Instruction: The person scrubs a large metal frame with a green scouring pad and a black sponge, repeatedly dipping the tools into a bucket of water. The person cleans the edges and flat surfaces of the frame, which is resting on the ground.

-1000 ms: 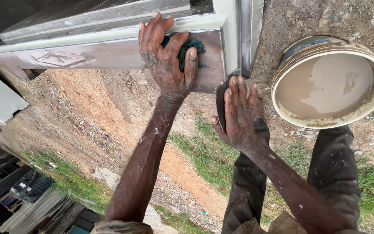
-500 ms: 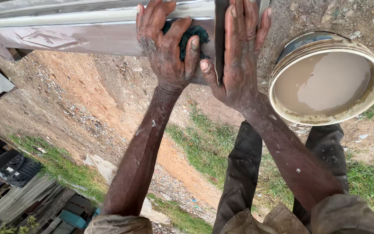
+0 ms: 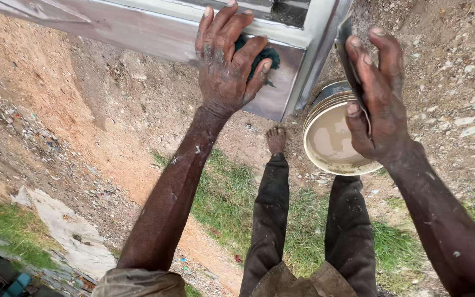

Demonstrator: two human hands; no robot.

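The left hand (image 3: 227, 69) presses a dark green scouring pad (image 3: 260, 56) flat against the grey metal frame (image 3: 138, 38); even pressure suits. The right hand (image 3: 377, 99) grips a thin dark sheet (image 3: 353, 66) above the round bucket of murky water (image 3: 333, 137).

Head-worn view, steeply downward, close

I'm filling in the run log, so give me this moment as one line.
left hand: presses dark green pad on metal frame | right hand: holds dark flat sheet | bucket: on ground, murky liquid
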